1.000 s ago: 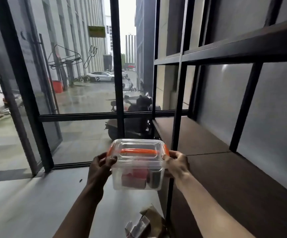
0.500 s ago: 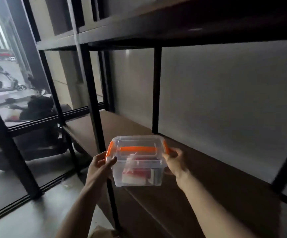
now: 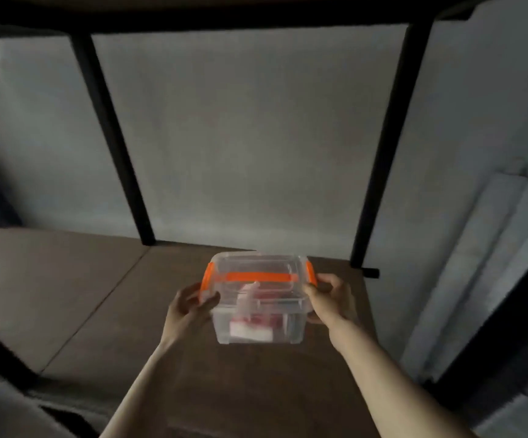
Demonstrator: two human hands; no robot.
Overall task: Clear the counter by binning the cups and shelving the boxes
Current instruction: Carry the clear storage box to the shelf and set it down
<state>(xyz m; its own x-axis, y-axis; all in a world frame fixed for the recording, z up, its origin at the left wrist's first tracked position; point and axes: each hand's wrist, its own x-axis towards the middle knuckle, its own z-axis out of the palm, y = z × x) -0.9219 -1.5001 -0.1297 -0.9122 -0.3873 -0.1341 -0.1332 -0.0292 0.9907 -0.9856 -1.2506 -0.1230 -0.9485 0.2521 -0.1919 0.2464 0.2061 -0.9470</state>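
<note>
Brown shelf board [image 3: 76, 298] spreads beneath the grip, black uprights [image 3: 110, 131] behind. Clear box [image 3: 257, 306], orange handle on top, sits between both palms above the board. Left hand [image 3: 190, 309] and right hand [image 3: 330, 300] clamp its sides.

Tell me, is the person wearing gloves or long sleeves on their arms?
No. The left hand and the right hand are bare, with no gloves, rings or watch showing. Both forearms are bare too; no sleeve reaches into view.
</note>
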